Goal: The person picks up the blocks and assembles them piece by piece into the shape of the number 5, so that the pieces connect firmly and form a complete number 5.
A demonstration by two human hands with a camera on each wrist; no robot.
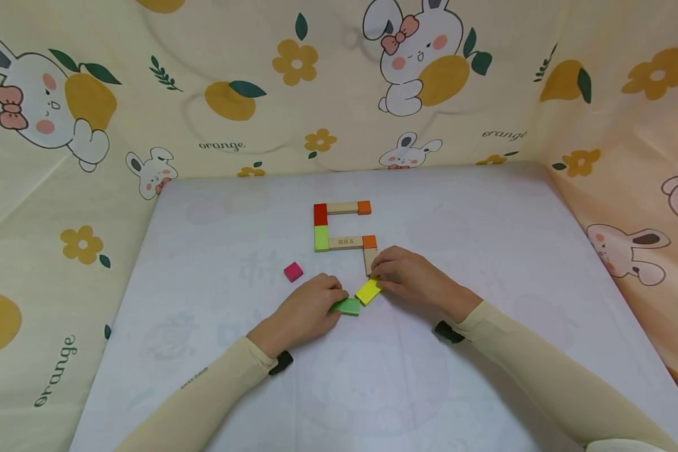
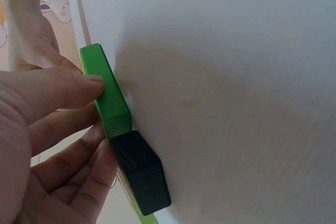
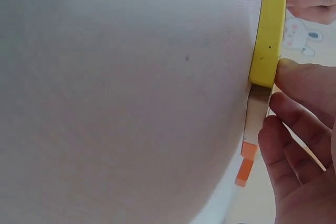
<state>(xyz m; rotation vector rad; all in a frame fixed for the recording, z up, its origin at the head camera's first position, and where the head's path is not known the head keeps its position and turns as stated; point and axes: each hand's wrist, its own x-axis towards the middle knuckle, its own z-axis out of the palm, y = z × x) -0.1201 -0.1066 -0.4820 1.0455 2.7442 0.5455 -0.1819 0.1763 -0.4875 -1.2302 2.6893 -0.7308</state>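
Note:
My left hand (image 1: 309,309) pinches a green block (image 1: 347,306) low on the tabletop, its thumb lying across the block in the left wrist view. A dark block (image 2: 142,174) meets the green one's end there; in the head view the hand hides it. My right hand (image 1: 415,276) has its fingers curled at the upper end of a yellow block (image 1: 368,291), which lies slanted. Thumb on the yellow block's edge, it has its other fingertips beside a plain wooden block (image 3: 257,114). The yellow block's lower end is close to the green block's right end.
Above the hands runs a line of blocks: orange (image 1: 364,207), wooden (image 1: 342,208), red (image 1: 320,214), lime green (image 1: 321,238), a printed wooden one (image 1: 345,242) and another orange (image 1: 369,242). A crimson block (image 1: 293,272) lies apart at left. Patterned cloth (image 1: 339,94) borders the white table (image 1: 486,220).

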